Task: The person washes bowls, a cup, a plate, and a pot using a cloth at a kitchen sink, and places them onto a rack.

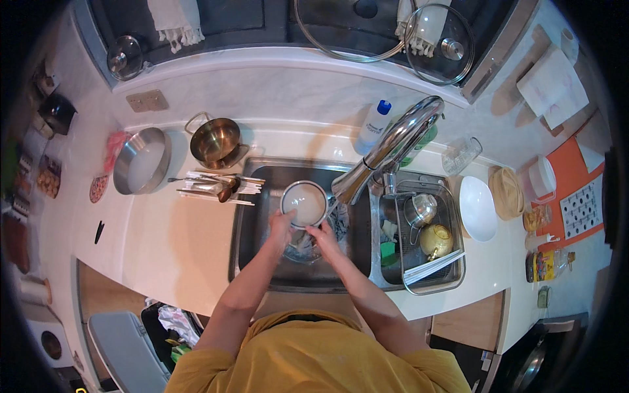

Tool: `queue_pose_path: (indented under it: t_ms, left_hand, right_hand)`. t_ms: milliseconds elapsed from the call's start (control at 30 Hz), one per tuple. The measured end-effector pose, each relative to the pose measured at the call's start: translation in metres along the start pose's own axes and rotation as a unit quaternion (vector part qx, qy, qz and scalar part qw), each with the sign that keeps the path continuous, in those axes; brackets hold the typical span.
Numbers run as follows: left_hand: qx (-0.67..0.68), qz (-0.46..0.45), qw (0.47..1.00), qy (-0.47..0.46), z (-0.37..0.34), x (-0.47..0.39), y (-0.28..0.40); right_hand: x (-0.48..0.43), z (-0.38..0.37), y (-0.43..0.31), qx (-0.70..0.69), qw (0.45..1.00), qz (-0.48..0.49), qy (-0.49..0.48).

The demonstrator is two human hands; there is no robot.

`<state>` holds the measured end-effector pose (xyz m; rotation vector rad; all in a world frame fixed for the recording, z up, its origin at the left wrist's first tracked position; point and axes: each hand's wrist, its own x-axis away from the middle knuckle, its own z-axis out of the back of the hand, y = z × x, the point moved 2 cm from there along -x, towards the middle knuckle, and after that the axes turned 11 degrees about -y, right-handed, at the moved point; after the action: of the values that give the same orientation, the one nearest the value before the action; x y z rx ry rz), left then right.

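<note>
Both of my hands hold a round, pale bowl with a dark rim (304, 204) above the kitchen sink (265, 265). My left hand (282, 227) grips its lower left edge, with the thumb over the rim. At the lower right edge, my right hand (325, 239) has its fingers against the bowl. A chrome pull-down faucet (361, 172) leans over from the right, its spout close to the bowl. Beneath my hands, water and a clear, wet dish (302, 253) show in the basin, partly hidden by the bowl and wrists.
Left of the sink lie chopsticks and spoons (221, 187), a brass-toned pan (215, 142) and a steel basin (142, 161). To the right, a wire basket (459, 275) holds a small pot and a golden vessel, beside a white bowl (477, 209). Bottles (373, 127) stand behind the faucet.
</note>
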<state>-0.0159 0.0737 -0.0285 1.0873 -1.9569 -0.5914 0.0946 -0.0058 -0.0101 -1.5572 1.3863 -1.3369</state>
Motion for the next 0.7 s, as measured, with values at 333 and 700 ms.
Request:
queue_pose_path:
  t_ms: [333,700]
  left_hand:
    - [-0.094,0.133,0.985,-0.049,-0.001,0.039,-0.033]
    - [-0.021,0.135,0.977,-0.162,-0.017,0.010,-0.034]
  right_hand:
    - [0.023,0.026,-0.046,0.095,0.991,-0.096,-0.022]
    - [0.045,0.006,-0.121,0.616,0.772,0.158,0.002]
